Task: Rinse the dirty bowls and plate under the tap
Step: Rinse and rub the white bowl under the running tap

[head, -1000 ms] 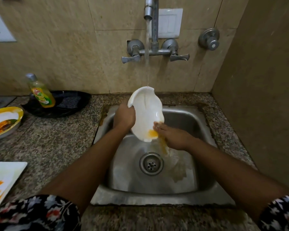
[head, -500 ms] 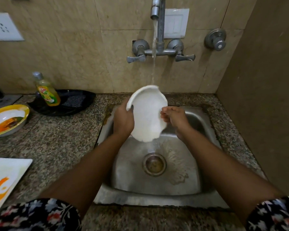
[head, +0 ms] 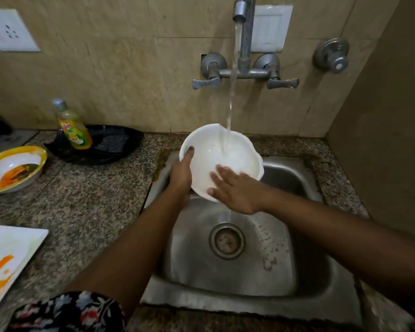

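Observation:
A white bowl (head: 235,152) is held tilted over the steel sink (head: 285,271), its inside facing me, and water from the tap (head: 240,13) runs into it. My left hand (head: 181,174) grips the bowl's left rim, thumb over the edge. My right hand (head: 235,189) lies flat with straight fingers on the bowl's near rim and inner wall. On the counter at the left sit a yellow-rimmed bowl (head: 0,168) smeared with orange food and a white rectangular plate (head: 15,248) with orange stains.
A dish soap bottle (head: 73,127) stands on a black tray (head: 120,142) behind the left counter. Granite counter (head: 82,212) surrounds the sink. A side wall (head: 381,140) rises close on the right. The drain (head: 227,240) is in the sink's middle.
The bowl has turned from edge-on to facing me, and the orange residue seen earlier has washed off. My right hand moved from the bowl's right edge to its inside.

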